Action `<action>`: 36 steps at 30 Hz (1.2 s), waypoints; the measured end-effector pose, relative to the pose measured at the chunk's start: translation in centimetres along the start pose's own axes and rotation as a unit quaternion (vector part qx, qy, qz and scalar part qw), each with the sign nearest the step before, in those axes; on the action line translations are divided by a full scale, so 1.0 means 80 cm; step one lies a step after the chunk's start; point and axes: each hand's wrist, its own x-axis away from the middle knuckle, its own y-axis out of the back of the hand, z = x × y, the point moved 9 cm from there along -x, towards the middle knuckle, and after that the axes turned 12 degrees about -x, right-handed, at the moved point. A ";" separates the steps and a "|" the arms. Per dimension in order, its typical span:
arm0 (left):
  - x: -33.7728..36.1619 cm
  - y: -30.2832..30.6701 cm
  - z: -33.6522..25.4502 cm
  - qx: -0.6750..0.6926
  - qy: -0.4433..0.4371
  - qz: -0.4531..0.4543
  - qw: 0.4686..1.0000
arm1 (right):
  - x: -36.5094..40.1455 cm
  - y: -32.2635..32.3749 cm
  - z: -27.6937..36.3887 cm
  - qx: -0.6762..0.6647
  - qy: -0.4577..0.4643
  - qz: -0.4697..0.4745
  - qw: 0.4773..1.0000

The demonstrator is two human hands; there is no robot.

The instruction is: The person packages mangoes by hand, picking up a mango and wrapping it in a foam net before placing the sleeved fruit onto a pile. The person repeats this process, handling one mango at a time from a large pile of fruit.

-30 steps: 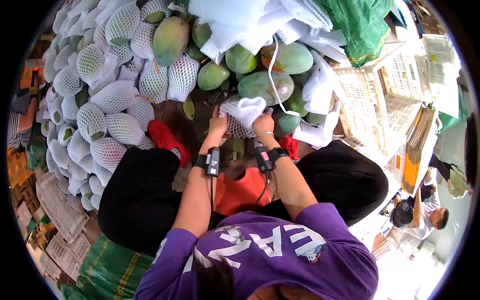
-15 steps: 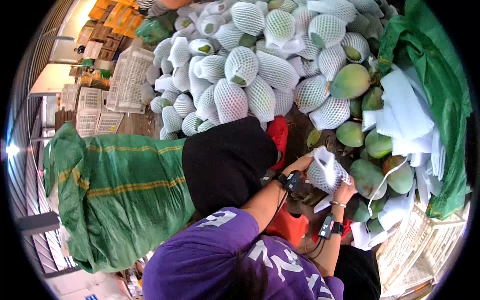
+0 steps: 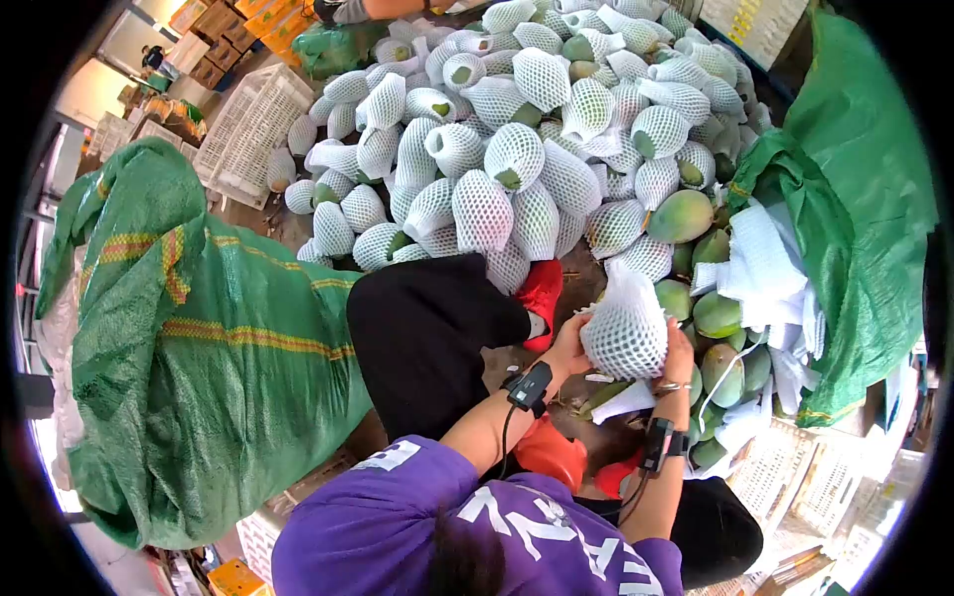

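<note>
Both my hands hold one mango wrapped in a white foam net in front of me. My left hand grips its left side. My right hand presses its right side. Each wrist carries a black strapped device. Above the hands lies a big heap of net-wrapped mangoes. To the right sit bare green mangoes beside a stack of loose white foam nets.
A large green woven sack fills the left side. Green sacking drapes on the right. White plastic crates stand at upper left and lower right. My black-trousered knees and a red shoe are below the heap.
The view has swung left across the frames. The foam net, loose and bunched one second ago, now sits pulled fully over the mango, which I hold higher between both hands.
</note>
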 end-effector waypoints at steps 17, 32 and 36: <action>0.018 -0.040 -0.040 -0.020 -0.097 -0.004 0.995 | -0.033 -0.016 -0.059 0.563 0.241 0.081 0.786; 0.018 -0.023 -0.604 -0.249 -0.567 -0.133 0.774 | -0.007 0.250 -0.226 0.712 -0.179 0.021 0.679; 0.037 -0.110 -0.619 -0.108 -0.531 -0.094 0.835 | -0.023 0.221 -0.226 0.762 -0.144 0.043 0.630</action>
